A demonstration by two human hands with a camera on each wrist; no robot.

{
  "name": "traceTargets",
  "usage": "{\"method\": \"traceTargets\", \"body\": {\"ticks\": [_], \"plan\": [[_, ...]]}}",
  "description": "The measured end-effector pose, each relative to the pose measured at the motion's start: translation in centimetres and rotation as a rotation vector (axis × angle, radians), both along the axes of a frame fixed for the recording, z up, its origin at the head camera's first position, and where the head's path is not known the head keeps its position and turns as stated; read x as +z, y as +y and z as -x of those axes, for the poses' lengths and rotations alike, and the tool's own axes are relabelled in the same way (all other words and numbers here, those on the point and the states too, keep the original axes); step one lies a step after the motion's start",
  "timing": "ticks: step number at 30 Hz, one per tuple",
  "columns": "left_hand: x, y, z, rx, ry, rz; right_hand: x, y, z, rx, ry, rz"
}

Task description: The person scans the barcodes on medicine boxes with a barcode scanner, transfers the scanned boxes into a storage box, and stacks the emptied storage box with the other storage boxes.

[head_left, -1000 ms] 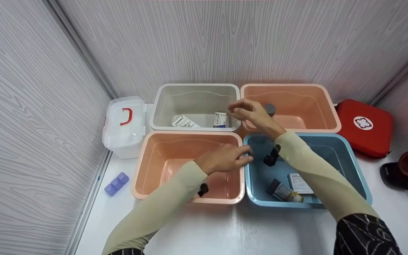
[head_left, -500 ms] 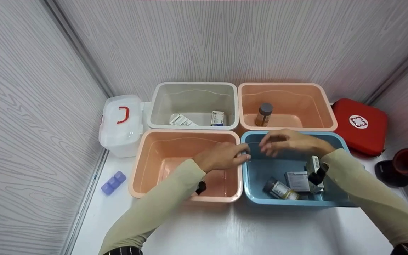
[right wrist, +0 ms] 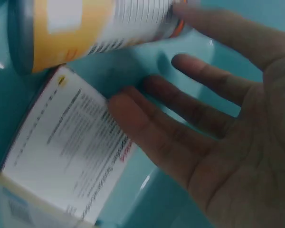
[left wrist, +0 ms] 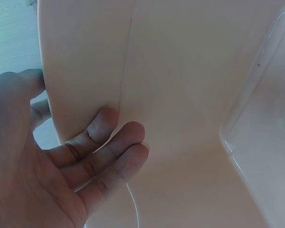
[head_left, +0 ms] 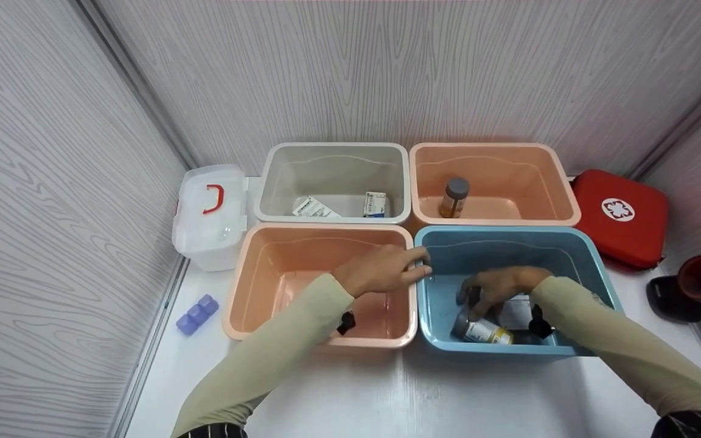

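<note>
Reaching for the bottle (head_left: pixel 489 333) appears to be the step in hand. Location: the bottle lies on its side inside the blue bin (head_left: pixel 478 250), near that bin's front left corner. Right hand (head_left: pixel 499 285): inside the blue bin, fingers spread, nothing gripped; whether the thumb touches the bottle cannot be told. Left hand (head_left: pixel 381 269): fingers slack, astride the rim of the orange bin (head_left: pixel 296 243) just left of the blue bin; no firm grip shows. Recommended method: place thumb and fingers on opposite sides of the bottle, then squeeze evenly, as its round body may roll. Avoid dragging the white box (right wrist: pixel 61 142) beside it. Lift vertically until clear of the blue bin's rim.
</note>
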State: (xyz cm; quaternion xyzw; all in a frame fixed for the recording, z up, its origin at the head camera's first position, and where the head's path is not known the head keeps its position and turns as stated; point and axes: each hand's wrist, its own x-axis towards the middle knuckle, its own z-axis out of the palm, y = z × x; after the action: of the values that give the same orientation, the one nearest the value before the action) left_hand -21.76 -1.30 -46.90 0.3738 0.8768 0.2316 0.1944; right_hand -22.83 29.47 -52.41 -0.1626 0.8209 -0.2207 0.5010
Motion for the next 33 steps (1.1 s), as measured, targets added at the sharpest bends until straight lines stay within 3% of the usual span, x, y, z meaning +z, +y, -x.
{"method": "traceTargets", "body": {"ticks": [5,9,11,17,22,28,33], "plan": [[0.0,0.0,0.0,0.000,0.003,-0.003,-0.6,-1.5,-0.1,0.112,-0.069,-0.017],[0.0,0.2,-0.1,-0.004,0.010,-0.003,-0.3,-2.1,-0.3,0.207,-0.058,-0.007],[0.0,0.2,-0.1,-0.006,0.008,-0.005,0.1,-2.0,-0.3,0.210,-0.052,-0.015],[-0.1,0.1,0.0,-0.009,0.022,-0.002,1.5,-0.4,-0.3,0.078,-0.001,0.043],[-0.1,0.1,0.0,-0.007,0.012,-0.005,2.7,1.3,-0.5,-0.035,0.148,0.186],[-0.1,0.3,0.1,-0.005,0.017,0.004,4.9,2.9,-0.8,-0.038,0.374,0.351],[0.0,0.3,0.0,0.002,0.005,-0.003,6.6,3.9,-1.2,-0.107,0.473,0.433]]}}
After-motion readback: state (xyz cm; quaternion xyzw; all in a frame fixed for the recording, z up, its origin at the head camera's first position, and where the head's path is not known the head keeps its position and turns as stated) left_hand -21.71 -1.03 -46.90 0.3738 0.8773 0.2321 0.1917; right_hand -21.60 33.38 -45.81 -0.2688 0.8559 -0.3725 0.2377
